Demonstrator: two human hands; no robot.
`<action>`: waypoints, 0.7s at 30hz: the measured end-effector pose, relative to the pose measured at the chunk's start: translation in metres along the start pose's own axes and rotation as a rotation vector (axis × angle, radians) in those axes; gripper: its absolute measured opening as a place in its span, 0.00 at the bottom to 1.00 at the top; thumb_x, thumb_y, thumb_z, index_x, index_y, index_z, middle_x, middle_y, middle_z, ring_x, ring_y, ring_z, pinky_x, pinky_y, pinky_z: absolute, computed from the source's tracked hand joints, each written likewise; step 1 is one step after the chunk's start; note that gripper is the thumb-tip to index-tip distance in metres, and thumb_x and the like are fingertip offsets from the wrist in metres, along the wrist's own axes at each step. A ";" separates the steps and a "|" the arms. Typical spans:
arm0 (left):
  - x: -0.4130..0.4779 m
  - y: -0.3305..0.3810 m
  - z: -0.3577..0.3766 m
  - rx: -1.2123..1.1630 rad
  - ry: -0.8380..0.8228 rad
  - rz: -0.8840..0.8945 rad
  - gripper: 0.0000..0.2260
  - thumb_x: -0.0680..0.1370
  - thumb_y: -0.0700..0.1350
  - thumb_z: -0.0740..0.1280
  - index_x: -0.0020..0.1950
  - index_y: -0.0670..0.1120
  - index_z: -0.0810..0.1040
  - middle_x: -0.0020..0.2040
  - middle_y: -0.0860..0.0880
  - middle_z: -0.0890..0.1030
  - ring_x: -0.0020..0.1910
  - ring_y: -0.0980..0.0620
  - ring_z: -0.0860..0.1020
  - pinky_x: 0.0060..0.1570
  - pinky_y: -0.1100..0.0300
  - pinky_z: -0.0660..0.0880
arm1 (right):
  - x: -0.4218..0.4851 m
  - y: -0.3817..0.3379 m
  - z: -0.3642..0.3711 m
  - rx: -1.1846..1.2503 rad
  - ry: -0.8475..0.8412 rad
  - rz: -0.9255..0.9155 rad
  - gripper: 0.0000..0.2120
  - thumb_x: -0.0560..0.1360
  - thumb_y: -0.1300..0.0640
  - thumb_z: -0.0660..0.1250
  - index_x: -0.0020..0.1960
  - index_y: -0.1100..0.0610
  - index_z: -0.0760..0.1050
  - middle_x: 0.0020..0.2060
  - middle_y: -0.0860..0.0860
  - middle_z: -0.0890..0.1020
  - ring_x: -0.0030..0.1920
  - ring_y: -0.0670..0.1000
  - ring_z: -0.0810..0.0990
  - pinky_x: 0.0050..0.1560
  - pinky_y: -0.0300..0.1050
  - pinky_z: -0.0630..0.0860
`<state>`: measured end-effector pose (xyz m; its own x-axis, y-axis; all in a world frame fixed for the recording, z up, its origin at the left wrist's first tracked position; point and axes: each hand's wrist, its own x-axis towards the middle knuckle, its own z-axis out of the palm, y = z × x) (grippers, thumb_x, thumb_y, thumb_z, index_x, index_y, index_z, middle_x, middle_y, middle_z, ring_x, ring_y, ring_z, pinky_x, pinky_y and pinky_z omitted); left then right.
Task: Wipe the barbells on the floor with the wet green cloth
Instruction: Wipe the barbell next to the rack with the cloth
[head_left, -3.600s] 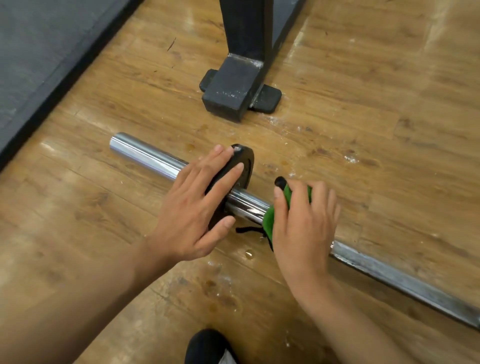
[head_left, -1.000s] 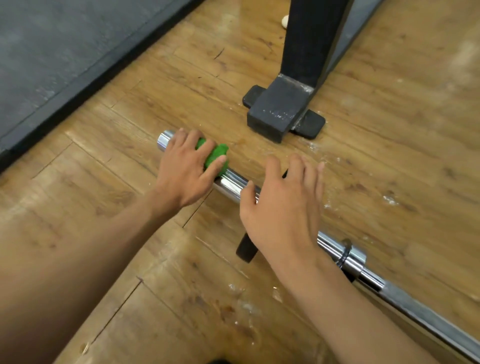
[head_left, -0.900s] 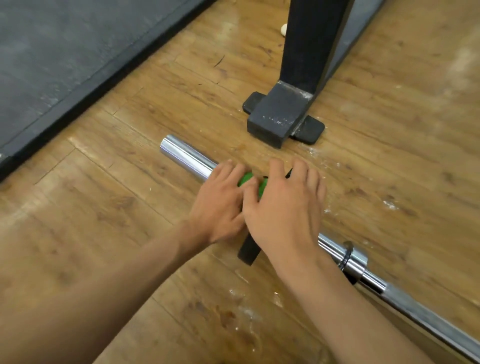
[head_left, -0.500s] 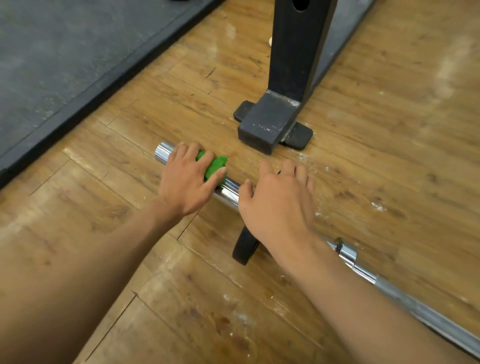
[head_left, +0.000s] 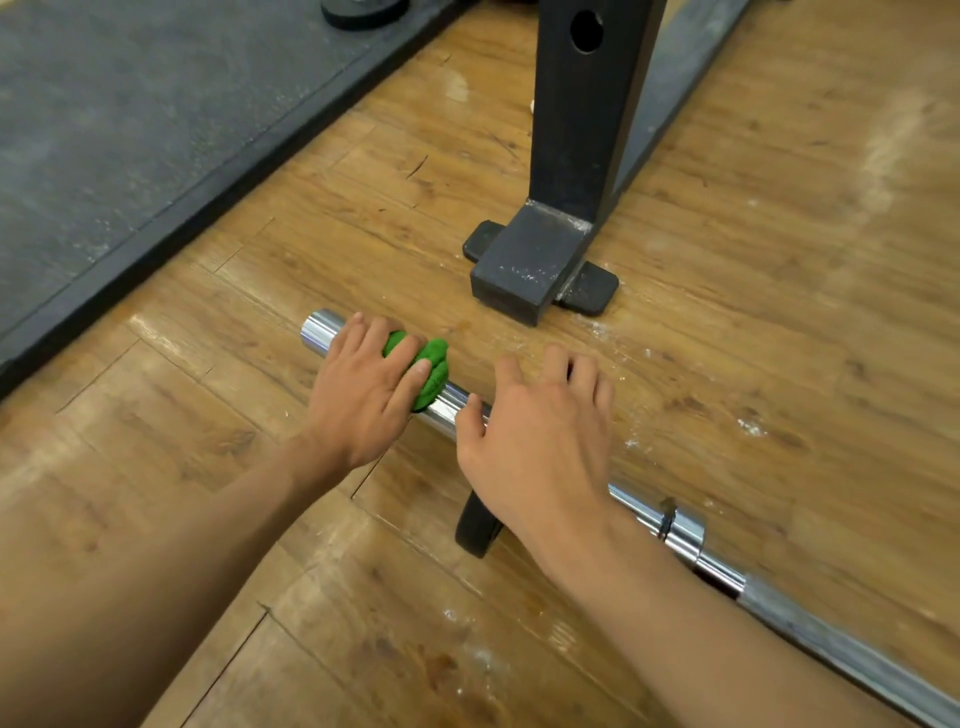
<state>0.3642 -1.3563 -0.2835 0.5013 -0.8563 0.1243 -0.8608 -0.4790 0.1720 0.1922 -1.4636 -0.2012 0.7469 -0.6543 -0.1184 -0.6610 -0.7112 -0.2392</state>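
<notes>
The barbell (head_left: 457, 402) lies flat on the wood floor (head_left: 727, 364), its long axis running from its bare end at upper left down to lower right. Your left hand (head_left: 363, 395) clamps the green cloth (head_left: 428, 374) around it; your right hand (head_left: 540, 436) presses the small black plate (head_left: 475, 530) (fingers spread). Ease off and the bar could roll.

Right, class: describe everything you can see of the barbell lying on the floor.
The barbell is a long shiny metal bar lying on the wooden floor, running from its blunt end at upper left down to lower right. A small black plate sits on its sleeve; a collar shows beyond. The left hand presses a bunched green cloth round the sleeve near the end. The right hand rests over the plate.
</notes>
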 end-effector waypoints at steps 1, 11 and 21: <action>-0.004 0.012 0.001 -0.015 -0.013 0.030 0.28 0.87 0.58 0.44 0.64 0.44 0.77 0.59 0.43 0.75 0.61 0.41 0.73 0.76 0.41 0.60 | 0.000 -0.001 0.000 0.010 0.000 0.002 0.23 0.80 0.41 0.56 0.65 0.53 0.78 0.62 0.60 0.75 0.63 0.61 0.70 0.69 0.60 0.66; 0.009 -0.011 -0.006 0.091 -0.119 0.142 0.31 0.86 0.63 0.42 0.65 0.46 0.77 0.57 0.45 0.77 0.57 0.42 0.76 0.70 0.42 0.67 | 0.003 0.006 0.001 0.142 -0.016 0.028 0.20 0.82 0.41 0.56 0.63 0.52 0.77 0.65 0.56 0.74 0.69 0.58 0.67 0.69 0.56 0.68; -0.017 0.055 0.012 -0.044 -0.114 0.234 0.26 0.87 0.57 0.44 0.72 0.45 0.73 0.67 0.45 0.74 0.71 0.45 0.70 0.82 0.44 0.50 | 0.015 0.008 -0.001 0.163 -0.024 0.084 0.18 0.82 0.44 0.57 0.63 0.51 0.77 0.65 0.55 0.75 0.68 0.58 0.68 0.74 0.57 0.63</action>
<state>0.3069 -1.3704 -0.2873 0.2742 -0.9601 0.0553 -0.9463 -0.2590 0.1937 0.1980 -1.4795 -0.2040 0.6920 -0.7022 -0.1672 -0.7025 -0.6017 -0.3801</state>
